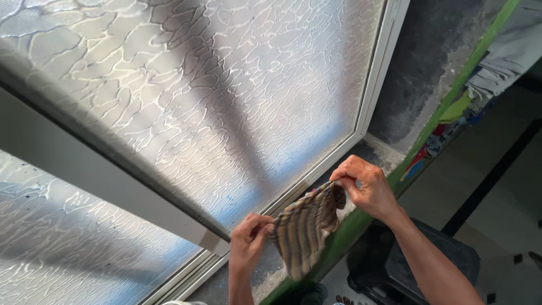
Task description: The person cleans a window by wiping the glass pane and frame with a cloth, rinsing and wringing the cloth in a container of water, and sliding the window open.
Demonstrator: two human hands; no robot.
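striped cloth stretched between left hand, right hand, below textured window

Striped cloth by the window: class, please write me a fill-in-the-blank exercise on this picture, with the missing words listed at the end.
1. The striped cloth is held by ____ hands.
2. The left hand and the right hand grip the cloth at opposite ____.
3. The window glass behind has a ____ surface, not smooth.
4. The ledge edge is painted ____.

Missing words: two; corners; textured; green
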